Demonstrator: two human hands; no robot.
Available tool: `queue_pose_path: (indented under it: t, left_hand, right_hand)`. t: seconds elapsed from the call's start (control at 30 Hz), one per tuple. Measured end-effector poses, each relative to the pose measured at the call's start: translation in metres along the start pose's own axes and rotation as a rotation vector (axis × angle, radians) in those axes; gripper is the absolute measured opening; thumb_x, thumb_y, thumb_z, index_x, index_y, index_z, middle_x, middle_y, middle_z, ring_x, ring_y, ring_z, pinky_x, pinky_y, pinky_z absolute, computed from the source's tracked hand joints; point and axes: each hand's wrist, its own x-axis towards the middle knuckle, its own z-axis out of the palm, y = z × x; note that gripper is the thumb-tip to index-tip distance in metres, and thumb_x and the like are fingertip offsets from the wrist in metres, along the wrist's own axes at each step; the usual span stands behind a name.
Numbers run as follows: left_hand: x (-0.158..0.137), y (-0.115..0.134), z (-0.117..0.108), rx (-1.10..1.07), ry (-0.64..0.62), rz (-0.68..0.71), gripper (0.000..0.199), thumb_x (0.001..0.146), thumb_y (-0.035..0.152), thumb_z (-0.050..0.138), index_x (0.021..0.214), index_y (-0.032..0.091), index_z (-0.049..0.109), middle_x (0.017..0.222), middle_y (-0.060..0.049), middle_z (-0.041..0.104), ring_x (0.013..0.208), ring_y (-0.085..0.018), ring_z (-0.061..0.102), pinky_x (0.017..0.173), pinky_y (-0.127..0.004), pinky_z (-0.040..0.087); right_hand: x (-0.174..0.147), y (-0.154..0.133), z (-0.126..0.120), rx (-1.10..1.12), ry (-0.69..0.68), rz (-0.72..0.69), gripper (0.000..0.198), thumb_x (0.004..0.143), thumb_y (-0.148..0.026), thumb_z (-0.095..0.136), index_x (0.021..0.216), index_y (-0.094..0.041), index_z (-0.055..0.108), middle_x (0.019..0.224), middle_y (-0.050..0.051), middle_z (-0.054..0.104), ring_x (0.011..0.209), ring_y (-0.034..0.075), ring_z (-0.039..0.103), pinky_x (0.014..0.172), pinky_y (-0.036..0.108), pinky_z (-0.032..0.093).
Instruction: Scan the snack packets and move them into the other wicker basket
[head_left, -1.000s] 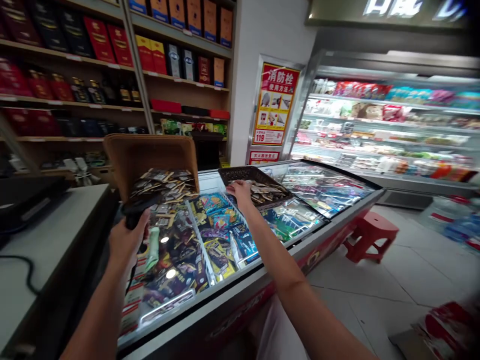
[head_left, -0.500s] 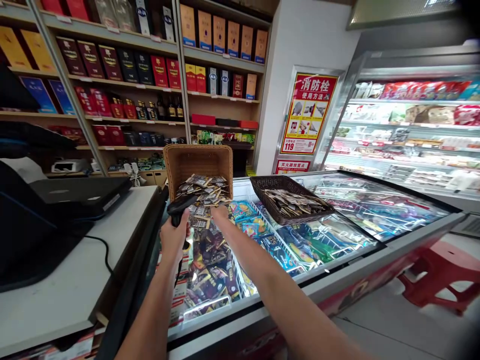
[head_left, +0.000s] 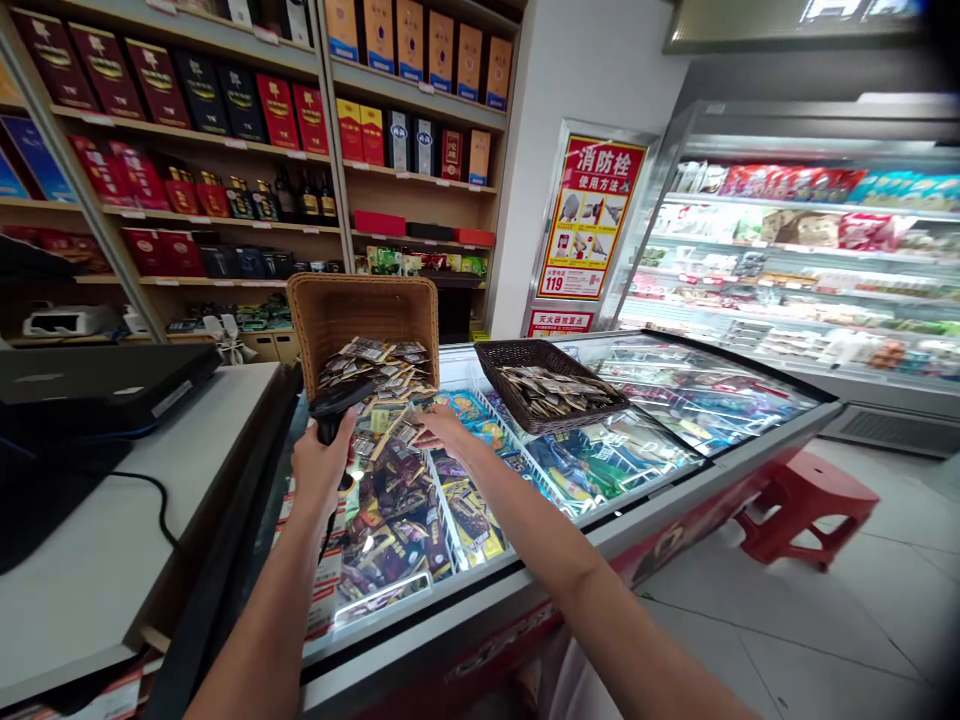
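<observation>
My left hand (head_left: 321, 465) is wrapped round the handle of a black handheld barcode scanner (head_left: 341, 400), its head over the freezer glass. To its right, my right hand (head_left: 444, 430) has its fingers closed on the edge of a small flat packet (head_left: 409, 428). Several more such packets lie loose on the glass below the scanner head. Behind both hands a tan wicker basket (head_left: 300, 325) rests on its side, its mouth facing me, with a heap of small packets (head_left: 382, 365) spilling out.
A dark brown woven tray (head_left: 495, 375) of similar packets stands on the chest freezer (head_left: 600, 500) to the right. At left is a white counter (head_left: 97, 590) with a black device and cable. A red stool (head_left: 806, 505) stands on the floor at right. Shelves of boxes (head_left: 277, 110) line the back.
My view has shifted down and right, so the things appear further left. My right hand has drawn back slightly from the basket mouth, with a packet at its fingers. The left still holds the scanner.
</observation>
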Motion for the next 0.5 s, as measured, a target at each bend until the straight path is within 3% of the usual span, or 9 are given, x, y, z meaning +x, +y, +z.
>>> queue_pose_path:
  t: [0.07,0.2,0.37,0.5]
  left_hand:
    - [-0.002,0.001,0.004,-0.006,-0.041,0.008,0.051,0.071,0.069,0.078,0.078,0.021,0.064,0.060,0.001,0.061,0.049,-0.015,0.054,0.046,-0.027,0.043]
    - [-0.006,0.000,0.010,0.028,-0.122,0.015,0.054,0.064,0.071,0.082,0.076,0.022,0.062,0.058,0.002,0.061,0.049,-0.015,0.053,0.046,-0.027,0.041]
    - [-0.011,-0.001,0.012,0.127,-0.240,0.091,0.053,0.068,0.071,0.080,0.069,0.023,0.059,0.053,0.002,0.057,0.047,-0.014,0.050,0.047,-0.027,0.038]
    - [-0.015,0.001,0.013,0.169,-0.318,0.115,0.052,0.070,0.070,0.079,0.068,0.024,0.056,0.051,0.003,0.056,0.047,-0.014,0.049,0.047,-0.026,0.036]
  right_hand:
    - [-0.010,-0.008,-0.027,0.006,0.040,0.038,0.026,0.071,-0.022,0.087,0.075,-0.022,0.061,0.063,-0.002,0.067,0.062,0.017,0.066,0.061,0.028,0.058]
    - [-0.019,-0.017,-0.059,0.232,0.102,-0.036,0.022,0.068,-0.015,0.082,0.080,-0.020,0.065,0.065,-0.006,0.066,0.063,0.012,0.064,0.063,0.021,0.053]
    - [-0.015,-0.017,-0.072,0.427,0.156,0.023,0.021,0.078,-0.014,0.076,0.094,-0.021,0.065,0.072,-0.002,0.071,0.068,0.017,0.071,0.066,0.028,0.058]
    - [-0.010,-0.011,-0.078,0.372,0.139,0.054,0.020,0.080,-0.011,0.074,0.082,-0.021,0.057,0.071,0.001,0.070,0.067,0.020,0.071,0.065,0.033,0.060]
